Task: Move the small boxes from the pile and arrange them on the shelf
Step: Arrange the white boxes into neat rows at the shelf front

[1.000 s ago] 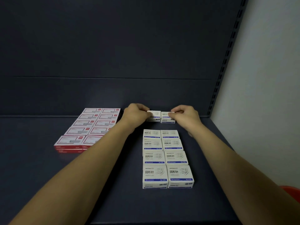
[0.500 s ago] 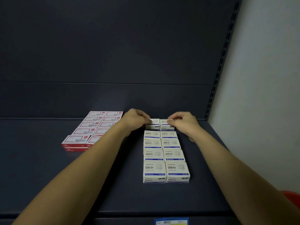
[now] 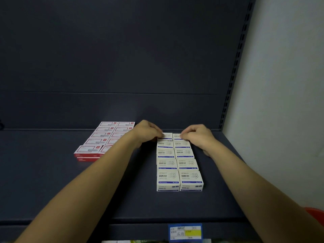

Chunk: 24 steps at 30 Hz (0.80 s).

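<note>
Pinching one small white box each, our left hand (image 3: 146, 133) and right hand (image 3: 197, 137) hold the two boxes at the back of a double row. We grip the left back box (image 3: 166, 136) with curled fingers at its left edge, and the right back box (image 3: 176, 136) at its right edge. Both boxes sit on the dark shelf (image 3: 43, 172), touching each other and just behind the other white boxes (image 3: 178, 165), which run in pairs toward the front. Red and white boxes (image 3: 105, 139) lie in rows to the left, well apart. We see a price label (image 3: 185, 232) on the shelf's front edge.
</note>
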### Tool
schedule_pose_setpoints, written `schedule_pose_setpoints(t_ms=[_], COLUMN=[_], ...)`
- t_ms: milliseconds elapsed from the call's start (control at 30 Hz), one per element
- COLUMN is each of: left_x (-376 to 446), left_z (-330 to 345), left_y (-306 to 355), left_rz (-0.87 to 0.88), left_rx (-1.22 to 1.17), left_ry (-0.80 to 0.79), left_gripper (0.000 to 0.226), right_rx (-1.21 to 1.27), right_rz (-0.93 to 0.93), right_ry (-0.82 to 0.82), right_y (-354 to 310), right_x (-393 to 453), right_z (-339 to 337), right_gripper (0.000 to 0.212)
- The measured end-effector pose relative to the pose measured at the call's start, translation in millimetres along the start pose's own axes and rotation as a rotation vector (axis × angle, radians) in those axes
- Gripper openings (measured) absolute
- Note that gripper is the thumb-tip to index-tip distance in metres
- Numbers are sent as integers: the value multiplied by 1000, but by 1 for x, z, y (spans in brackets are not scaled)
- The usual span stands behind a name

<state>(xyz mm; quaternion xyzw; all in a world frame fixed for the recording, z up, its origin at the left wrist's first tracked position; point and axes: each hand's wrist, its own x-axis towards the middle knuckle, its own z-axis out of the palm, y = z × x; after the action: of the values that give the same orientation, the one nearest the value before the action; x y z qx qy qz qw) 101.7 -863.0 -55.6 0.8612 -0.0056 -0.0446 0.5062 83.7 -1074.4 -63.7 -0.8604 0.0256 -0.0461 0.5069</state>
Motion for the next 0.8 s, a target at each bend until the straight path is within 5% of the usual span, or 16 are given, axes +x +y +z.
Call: schedule_pose_setpoints(t_ms=[800], left_x=[-8], left_z=[0], left_y=[2], left_rz=[-12], left_rx=[14], left_ry=[3], left_gripper=[23], right_rx=[149], right_rz=[-11], right_ry=[16], right_y=[6], right_x=[-6], right_z=[1], right_gripper=[11])
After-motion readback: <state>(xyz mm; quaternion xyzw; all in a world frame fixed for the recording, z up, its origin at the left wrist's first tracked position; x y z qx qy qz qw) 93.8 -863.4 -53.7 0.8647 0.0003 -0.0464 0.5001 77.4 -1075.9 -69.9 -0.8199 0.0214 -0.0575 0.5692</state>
